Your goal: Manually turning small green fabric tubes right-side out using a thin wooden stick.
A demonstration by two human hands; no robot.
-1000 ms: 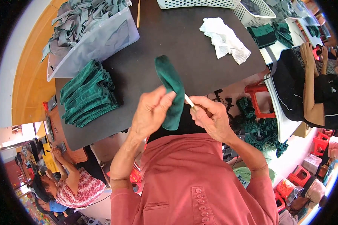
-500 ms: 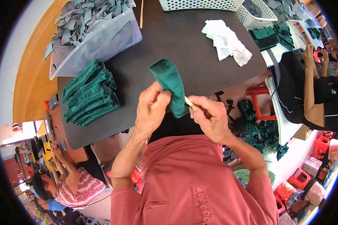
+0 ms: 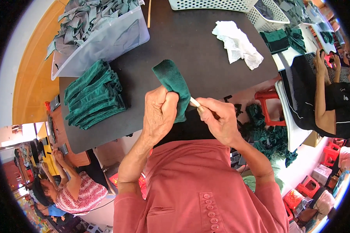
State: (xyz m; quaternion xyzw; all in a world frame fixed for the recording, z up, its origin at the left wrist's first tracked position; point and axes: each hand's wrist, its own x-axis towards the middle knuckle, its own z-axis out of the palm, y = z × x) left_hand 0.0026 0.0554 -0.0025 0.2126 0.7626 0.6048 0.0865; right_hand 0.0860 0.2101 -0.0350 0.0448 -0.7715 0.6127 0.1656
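Observation:
A dark green velvet fabric piece is gripped in my left hand, whose fingers are curled shut round its lower part. Its wider end sticks up and away from me, over the near part of the table. Between thumb and forefinger, my right hand pinches a narrow white strip that comes out of the velvet's right side. I cannot tell whether the strip is elastic or something stiffer. Both hands are held in front of my body, close together at the table's near edge.
On the dark table lie a stack of green velvet pieces and a crumpled white cloth. A clear plastic bin full of grey-green pieces and a white perforated basket stand farther back. Right of me is a red stool; people sit on both sides.
My left hand has turned and closed more tightly round the velvet. The white strip now lies slightly higher and straighter between the hands. The view has shifted a little.

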